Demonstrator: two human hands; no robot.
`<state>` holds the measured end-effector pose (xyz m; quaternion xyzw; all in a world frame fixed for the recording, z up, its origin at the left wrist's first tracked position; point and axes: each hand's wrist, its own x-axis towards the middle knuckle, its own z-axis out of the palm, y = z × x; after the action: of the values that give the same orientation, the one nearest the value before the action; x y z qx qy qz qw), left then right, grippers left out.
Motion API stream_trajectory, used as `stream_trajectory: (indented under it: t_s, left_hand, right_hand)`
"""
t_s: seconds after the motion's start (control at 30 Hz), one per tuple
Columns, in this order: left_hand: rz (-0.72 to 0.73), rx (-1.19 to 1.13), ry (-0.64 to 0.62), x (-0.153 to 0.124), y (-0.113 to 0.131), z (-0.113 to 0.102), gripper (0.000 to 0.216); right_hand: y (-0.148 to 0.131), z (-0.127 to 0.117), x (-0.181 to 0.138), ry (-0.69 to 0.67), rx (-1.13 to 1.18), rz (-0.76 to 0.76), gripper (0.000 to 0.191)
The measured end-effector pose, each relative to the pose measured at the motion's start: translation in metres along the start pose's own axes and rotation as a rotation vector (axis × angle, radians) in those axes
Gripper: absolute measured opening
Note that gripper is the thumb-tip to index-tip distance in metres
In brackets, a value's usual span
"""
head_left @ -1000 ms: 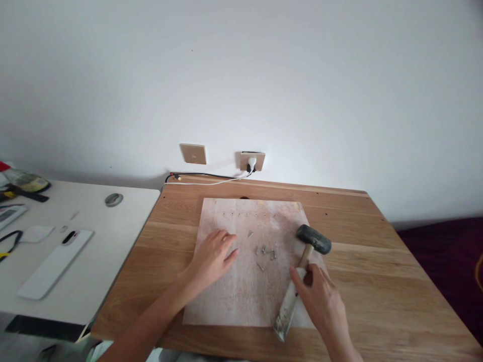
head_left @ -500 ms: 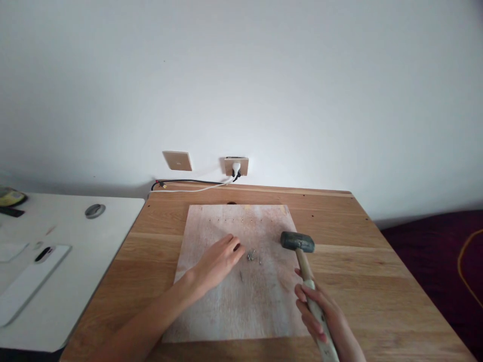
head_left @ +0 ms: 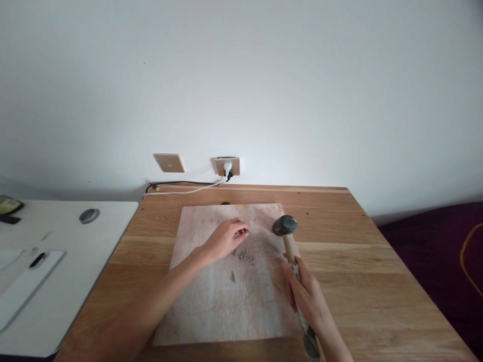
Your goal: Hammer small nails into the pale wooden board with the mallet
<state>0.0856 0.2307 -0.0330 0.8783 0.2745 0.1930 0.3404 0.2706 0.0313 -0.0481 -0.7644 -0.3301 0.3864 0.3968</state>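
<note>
Mallet (head_left: 286,225): in the head view I have it in the right hand (head_left: 309,296), its dark head seen across the right edge of the pale board (head_left: 211,311), near the far right corner; its height above I cannot tell.
Right grip: fingers wrapped around the handle, beside the board's right edge.
Metal pieces (head_left: 243,255): small and slim, most clustered around the board's middle, one lying apart, closer to the near edge.
Left hand (head_left: 224,237): over the board's far half, fingers curled, tips drawn nearly together; I cannot tell whether they pinch anything.
Board: flat on the wooden worktop (head_left: 362,301), a row of tiny dark marks along its far edge.
Wall socket (head_left: 235,165): above the worktop's far edge, white plug (head_left: 227,167) in it.
</note>
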Motion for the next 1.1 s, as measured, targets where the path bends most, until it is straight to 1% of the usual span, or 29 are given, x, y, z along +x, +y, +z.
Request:
stream_trajectory:
  t_s: [0.07, 0.17, 0.27, 0.37, 0.53, 0.73, 0.8, 0.93, 1.1]
  left_hand:
    - [0.013, -0.080, 0.025, 0.027, 0.000, 0.009, 0.013]
    - [0.068, -0.071, 0.029, 0.063, -0.001, 0.027, 0.016]
    - [0.098, 0.000, 0.036, 0.083, -0.004, 0.041, 0.019]
    - [0.088, 0.054, 0.049, 0.085, -0.010, 0.049, 0.017]
    - [0.089, 0.056, 0.064, 0.081, -0.015, 0.052, 0.015]
    - [0.048, 0.028, 0.073, 0.082, -0.013, 0.052, 0.011]
    - [0.038, -0.005, 0.081, 0.082, -0.013, 0.052, 0.015]
    - [0.029, -0.089, 0.088, 0.082, -0.014, 0.053, 0.023]
    - [0.015, -0.164, 0.065, 0.083, -0.016, 0.055, 0.026]
  right_hand:
    - [0.002, 0.002, 0.000, -0.006, 0.060, -0.003, 0.079]
    - [0.004, 0.004, 0.000, 0.010, 0.104, -0.016, 0.075]
    - [0.005, 0.007, 0.000, 0.014, 0.127, -0.024, 0.069]
    - [0.005, 0.008, 0.000, 0.020, 0.152, -0.032, 0.065]
    - [0.003, 0.005, 0.001, -0.002, 0.144, -0.013, 0.060]
    - [-0.005, -0.004, 0.008, -0.091, 0.256, 0.079, 0.066]
    - [-0.009, -0.008, 0.008, -0.084, 0.210, 0.056, 0.067]
    - [-0.017, -0.013, 0.010, -0.083, 0.120, -0.039, 0.068]
    - [-0.031, -0.009, 0.020, -0.106, 0.078, -0.083, 0.067]
